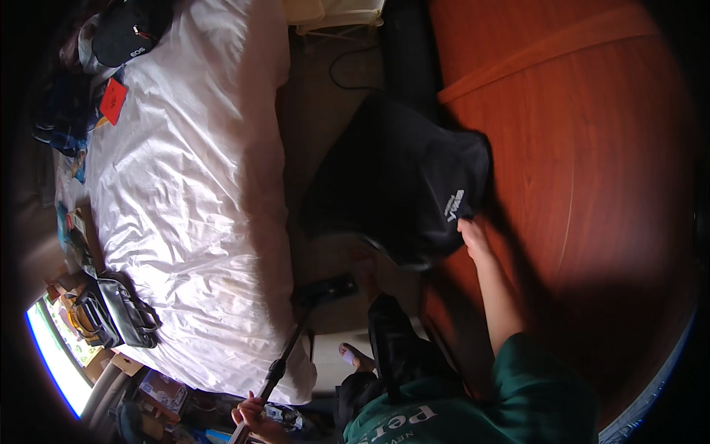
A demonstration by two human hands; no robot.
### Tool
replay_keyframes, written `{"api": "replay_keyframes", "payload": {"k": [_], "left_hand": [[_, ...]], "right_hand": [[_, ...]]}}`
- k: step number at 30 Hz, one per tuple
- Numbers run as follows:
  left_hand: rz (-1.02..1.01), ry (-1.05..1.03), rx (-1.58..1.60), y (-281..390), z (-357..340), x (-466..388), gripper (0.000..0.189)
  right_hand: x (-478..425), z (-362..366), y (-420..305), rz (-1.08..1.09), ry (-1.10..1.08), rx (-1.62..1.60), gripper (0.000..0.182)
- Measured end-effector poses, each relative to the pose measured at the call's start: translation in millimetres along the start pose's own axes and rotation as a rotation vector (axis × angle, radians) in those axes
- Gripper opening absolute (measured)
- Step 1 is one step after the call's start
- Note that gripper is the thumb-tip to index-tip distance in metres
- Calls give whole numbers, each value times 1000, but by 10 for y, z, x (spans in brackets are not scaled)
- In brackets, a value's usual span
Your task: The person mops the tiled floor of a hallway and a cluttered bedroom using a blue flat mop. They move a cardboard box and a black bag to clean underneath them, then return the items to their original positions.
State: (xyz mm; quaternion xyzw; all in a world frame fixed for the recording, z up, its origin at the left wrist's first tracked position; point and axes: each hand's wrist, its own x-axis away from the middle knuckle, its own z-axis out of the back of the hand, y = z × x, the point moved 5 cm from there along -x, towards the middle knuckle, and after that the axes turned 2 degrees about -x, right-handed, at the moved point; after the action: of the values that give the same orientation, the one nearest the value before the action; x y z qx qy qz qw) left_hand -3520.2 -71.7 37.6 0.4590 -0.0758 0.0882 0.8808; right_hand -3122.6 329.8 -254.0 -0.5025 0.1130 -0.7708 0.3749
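My left hand (258,417) is closed around the telescopic tube of a vacuum cleaner (283,358) at the bottom of the view. The tube slants down beside the bed to a flat black floor head (328,288), which lies on the shaded floor near my foot. With my arm stretched forward, my right hand (472,236) pinches the edge of a large black fabric piece (383,177), perhaps a bag or cover, bearing white writing. It hangs over the floor between the bed and the reddish wooden surface; its lower side and what lies under it are hidden.
A bed with a rumpled white sheet (183,194) fills the left. Along its far side are a black backpack (130,33), a red card (113,101) and a black leather bag (127,311). Red-brown wooden panels (582,166) stand right. A black cable (333,72) curves across the floor.
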Motion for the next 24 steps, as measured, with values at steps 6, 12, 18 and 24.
{"api": "replay_keyframes", "payload": {"k": [6, 12, 18, 24], "left_hand": [[-135, -288, 90, -205, -39, -215, 28], [-204, -329, 132, -268, 50, -333, 27], [-289, -362, 139, -429, 312, -539, 24], [-314, -544, 285, -538, 575, -768, 17]], "right_hand": [[-110, 224, 441, -39, 31, 895, 30], [-49, 347, 760, -33, 176, 910, 26], [424, 254, 1134, -132, 157, 910, 31], [1002, 352, 1175, 268, 414, 588, 38]]}}
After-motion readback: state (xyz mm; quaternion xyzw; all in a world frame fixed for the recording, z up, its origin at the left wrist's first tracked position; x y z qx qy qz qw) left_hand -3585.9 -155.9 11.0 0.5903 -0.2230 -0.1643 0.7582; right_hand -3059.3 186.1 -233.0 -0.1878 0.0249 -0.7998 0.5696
